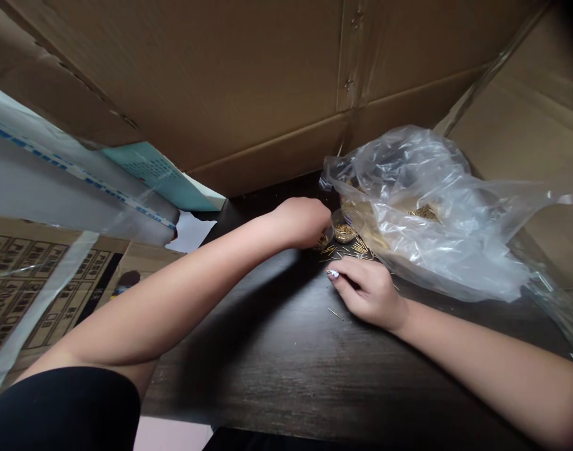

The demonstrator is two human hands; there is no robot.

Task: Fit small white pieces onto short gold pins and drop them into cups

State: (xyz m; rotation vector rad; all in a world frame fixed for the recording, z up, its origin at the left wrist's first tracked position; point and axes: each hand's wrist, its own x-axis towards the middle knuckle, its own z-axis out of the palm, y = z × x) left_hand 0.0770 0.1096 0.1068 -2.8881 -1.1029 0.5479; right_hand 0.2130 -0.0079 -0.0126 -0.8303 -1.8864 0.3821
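My left hand point(309, 222) reaches down over a small clear cup point(324, 239) holding tiny gold-coloured pieces; its fingertips are hidden behind the hand. A second clear cup point(345, 233) with similar gold pieces stands just to the right. Thin gold-coloured pins point(361, 248) lie scattered on the table in front of the cups. Nearer to me, my right hand point(368, 289) is closed in a pinch, thumb against forefinger. A tiny whitish, shiny spot shows at its fingertips, too small to name. One loose pin point(335, 314) lies on the table below the right hand.
A crumpled clear plastic bag point(436, 244) with more gold pins inside fills the right back of the dark table point(267, 382). Cardboard walls point(248, 81) close off the back and right. On the left are a printed carton point(46, 288) and a pale-blue box point(161, 175).
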